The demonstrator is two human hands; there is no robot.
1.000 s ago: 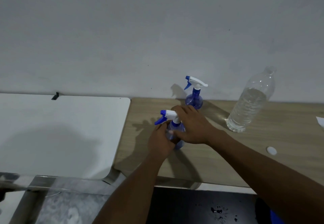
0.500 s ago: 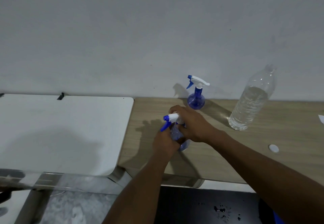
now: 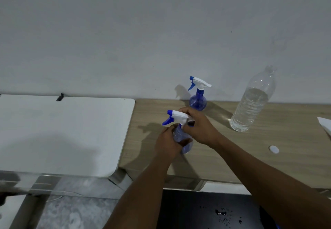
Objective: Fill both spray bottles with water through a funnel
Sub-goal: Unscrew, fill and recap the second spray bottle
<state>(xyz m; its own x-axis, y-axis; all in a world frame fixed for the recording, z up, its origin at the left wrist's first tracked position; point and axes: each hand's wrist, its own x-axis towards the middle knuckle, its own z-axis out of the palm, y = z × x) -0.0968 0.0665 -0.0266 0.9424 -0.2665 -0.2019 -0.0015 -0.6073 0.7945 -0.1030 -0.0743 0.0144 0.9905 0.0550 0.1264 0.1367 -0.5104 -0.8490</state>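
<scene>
A small blue spray bottle [image 3: 180, 135] stands near the wooden table's front left, tilted slightly. My left hand [image 3: 166, 143] wraps around its round body. My right hand [image 3: 200, 128] grips its white trigger head [image 3: 178, 116] at the neck, nozzle pointing left. A second blue spray bottle [image 3: 198, 96] with its white head on stands upright by the wall, behind my hands. A tall clear water bottle [image 3: 252, 103], uncapped and about two-thirds full, stands to the right. No funnel is visible.
A white bottle cap [image 3: 274, 149] lies on the wooden table [image 3: 259, 153] at right. A white sheet's corner [image 3: 325, 124] shows at the right edge. A white table [image 3: 62, 134] adjoins on the left. The wall is close behind.
The near bottle's trigger head has risen and tilted a little as my right hand shifted its grip at the neck. The far bottle and the water bottle stayed put.
</scene>
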